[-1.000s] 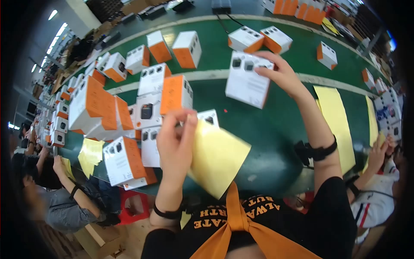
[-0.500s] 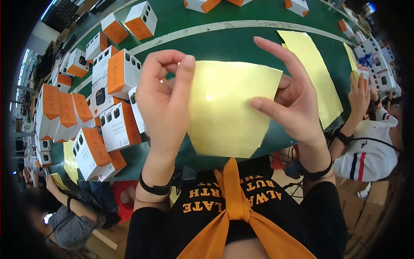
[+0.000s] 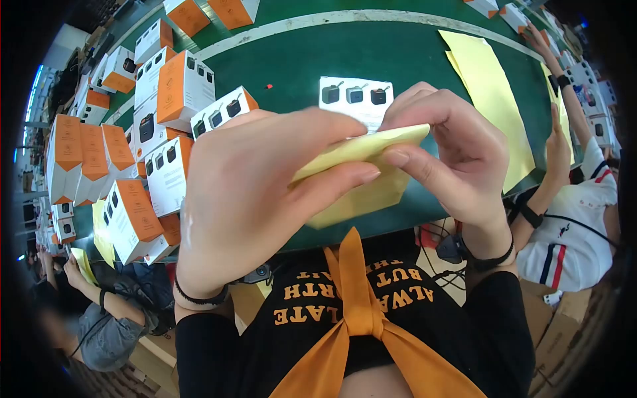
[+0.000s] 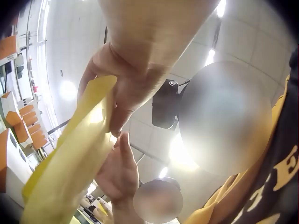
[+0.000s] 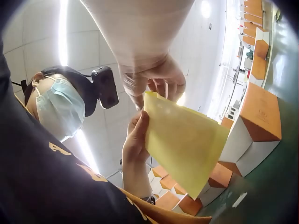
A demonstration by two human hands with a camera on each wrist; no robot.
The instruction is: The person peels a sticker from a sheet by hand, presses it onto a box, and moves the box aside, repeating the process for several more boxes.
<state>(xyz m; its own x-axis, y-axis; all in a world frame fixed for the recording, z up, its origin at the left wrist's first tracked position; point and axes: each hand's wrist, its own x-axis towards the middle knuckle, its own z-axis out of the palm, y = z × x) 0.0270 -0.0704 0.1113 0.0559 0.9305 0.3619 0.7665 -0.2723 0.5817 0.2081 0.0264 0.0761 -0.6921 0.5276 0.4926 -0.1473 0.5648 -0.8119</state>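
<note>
My left hand pinches the top edge of a glossy yellow sheet between thumb and fingers. At the other end of that edge, my right hand holds the sheet between its thumb and curled fingers. The top edge is bent over, and the lower part hangs beneath the thumbs. In the right wrist view the sheet hangs at a slant from both hands. A white box printed with three small dark devices lies on the green table just beyond the hands, partly hidden by them.
Several white and orange boxes are stacked at the left. More yellow sheets lie at the right, beside another person's arms. A second person works at the far left. A red speck lies on the table.
My right hand has put the white box down on the table and taken hold of the yellow sheet. The sheet, spread flat half a second ago, is now tilted with its top edge bent.
</note>
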